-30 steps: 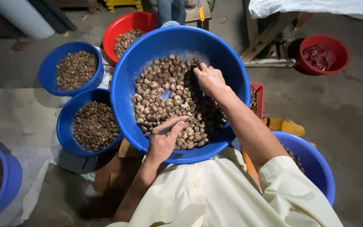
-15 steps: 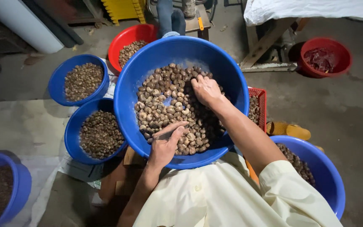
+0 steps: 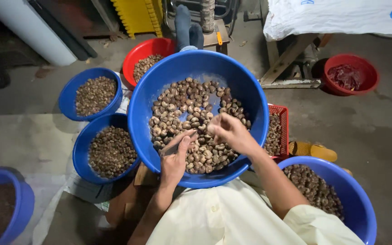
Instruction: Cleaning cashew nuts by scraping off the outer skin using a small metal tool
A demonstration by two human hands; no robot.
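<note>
**Both hands in the big blue basin of nuts**

My left hand [image 3: 175, 156] rests on the near part of the heap, its fingers together around a thin dark tool [image 3: 178, 144] that points away from me. My right hand [image 3: 227, 129] hovers just beside it, to its right and slightly farther from me, fingertips pinched together on 1 small pale nut [image 3: 211, 128]; I cannot tell how firmly.

The nuts [image 3: 182, 113] under both hands are brown and tan, rounded, some with pale split faces, piled across the floor of the big blue basin [image 3: 196, 63]. Bare blue wall rises all around the heap, widest on the far side beyond my fingers.

Left of my left hand sit 2 smaller blue bowls [image 3: 80, 159] of darker brown nuts, the nearer one touching the basin's rim. Beyond them, past the basin's far-left edge, is a red bowl [image 3: 146, 50] of nuts. Right of my right hand a red crate [image 3: 283, 131] is tucked against the basin, and nearer me on that side another blue tub [image 3: 359, 204] holds larger dark nuts. Open grey floor [image 3: 377, 131] lies farther right.
</note>
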